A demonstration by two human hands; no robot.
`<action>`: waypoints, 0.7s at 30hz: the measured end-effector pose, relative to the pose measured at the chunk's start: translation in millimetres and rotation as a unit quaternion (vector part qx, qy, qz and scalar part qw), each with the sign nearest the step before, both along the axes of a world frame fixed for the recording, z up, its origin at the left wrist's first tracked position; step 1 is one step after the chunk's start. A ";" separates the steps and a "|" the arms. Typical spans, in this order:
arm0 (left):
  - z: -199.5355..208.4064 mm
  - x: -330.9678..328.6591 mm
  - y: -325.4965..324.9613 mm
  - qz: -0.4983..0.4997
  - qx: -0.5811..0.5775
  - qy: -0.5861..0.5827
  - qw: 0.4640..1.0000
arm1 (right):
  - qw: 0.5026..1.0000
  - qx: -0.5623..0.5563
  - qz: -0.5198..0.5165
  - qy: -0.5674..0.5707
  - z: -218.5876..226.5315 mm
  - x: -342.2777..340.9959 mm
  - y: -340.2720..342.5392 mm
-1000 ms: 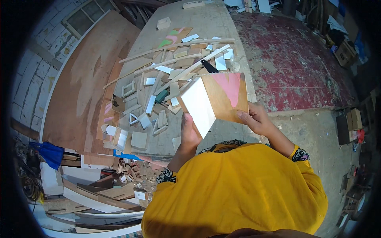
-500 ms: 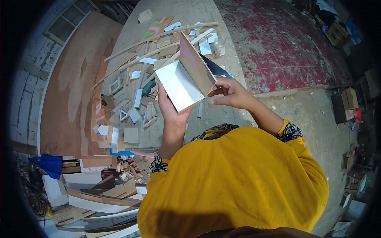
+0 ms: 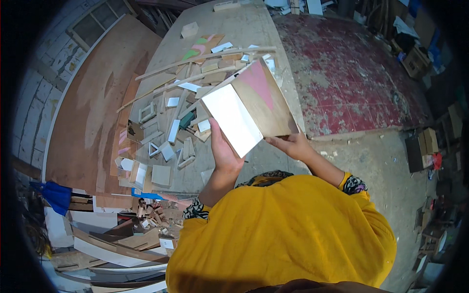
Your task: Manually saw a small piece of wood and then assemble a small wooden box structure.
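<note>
Above the worktable (image 3: 251, 27), I hold a white-faced board (image 3: 232, 119) and a plywood panel (image 3: 268, 100) that meet along one edge at an angle. A pink patch marks the panel's inner face. My left hand (image 3: 225, 155) grips the white-faced board from below, thumb along its left edge. At the panel's lower corner, my right hand (image 3: 293, 146) pinches the edge between thumb and fingers. Whether the two pieces are fastened together, I cannot tell. Behind them lie several wood offcuts (image 3: 174, 131) and a dark green object (image 3: 186, 120), partly covered.
Long thin strips (image 3: 195, 76) lie across the offcuts. A large brown sheet (image 3: 93, 107) stands at the left. Planks (image 3: 117, 256) and a blue cloth (image 3: 56, 196) fill the lower left. Beyond the table's right edge is a red floor (image 3: 337, 83), with a cardboard box (image 3: 417, 62) farther off.
The plywood panel has swung outward to the right, so its pink inner face shows more. Both hands sit slightly lower. The saw blade visible earlier behind the panel is now hidden.
</note>
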State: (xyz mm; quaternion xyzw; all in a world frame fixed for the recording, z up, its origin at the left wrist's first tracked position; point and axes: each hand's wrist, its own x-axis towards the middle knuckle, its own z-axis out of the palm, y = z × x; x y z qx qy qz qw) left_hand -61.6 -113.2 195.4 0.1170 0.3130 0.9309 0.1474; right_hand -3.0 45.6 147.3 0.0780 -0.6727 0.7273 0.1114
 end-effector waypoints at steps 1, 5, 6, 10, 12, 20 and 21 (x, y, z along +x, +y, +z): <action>0.5 4.3 0.2 0.006 -0.029 0.029 0.999 | 1.000 0.005 0.003 0.004 -5.2 0.5 0.2; -12.1 11.4 -0.5 -0.024 -0.031 0.068 0.997 | 0.994 -0.082 0.059 -0.037 -7.8 3.2 1.7; -16.6 11.1 -2.1 -0.022 -0.029 0.069 0.997 | 0.993 -0.074 0.056 -0.070 -4.6 3.6 2.3; -24.1 9.4 -0.5 -0.050 -0.037 0.139 0.988 | 0.992 -0.059 0.036 -0.106 -7.3 2.1 4.9; -24.2 9.7 2.5 -0.025 -0.048 0.159 0.986 | 0.991 -0.052 0.037 -0.118 -0.7 2.5 6.3; -19.1 11.5 0.8 -0.049 -0.041 0.145 0.987 | 0.984 -0.084 0.023 -0.158 -2.5 5.3 0.9; -20.2 11.3 1.1 -0.047 -0.040 0.142 0.988 | 0.985 -0.089 0.021 -0.144 -6.1 4.7 -0.3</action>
